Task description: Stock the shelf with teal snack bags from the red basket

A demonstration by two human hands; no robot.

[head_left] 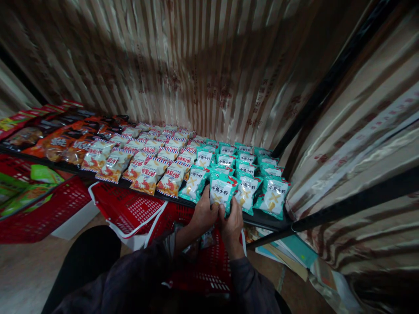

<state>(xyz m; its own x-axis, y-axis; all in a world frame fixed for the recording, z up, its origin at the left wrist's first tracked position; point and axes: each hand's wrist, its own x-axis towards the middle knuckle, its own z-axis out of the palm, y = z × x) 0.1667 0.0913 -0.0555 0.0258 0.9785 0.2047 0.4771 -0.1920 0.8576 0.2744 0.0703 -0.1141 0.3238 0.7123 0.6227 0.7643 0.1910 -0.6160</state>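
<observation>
Between my two hands is a teal and white snack bag [224, 190], upright at the front edge of the shelf. My left hand [203, 213] is closed on its lower left side, and my right hand [231, 220] grips the lower right. Rows of matching teal snack bags [272, 196] stand behind it and to both sides. Left of these are several rows of white and orange snack bags [144, 174] with striped edges. Below my wrists sits a red basket [216, 261] with a few small packets inside, partly hidden by my arms.
Orange and dark snack packs [68, 139] fill the shelf's left end. Another red basket [65, 209] with green packets stands at the lower left. Black metal bars [353, 205] frame the shelf's right side. Striped sheeting [209, 65] hangs behind. Flattened cartons [288, 253] lie at lower right.
</observation>
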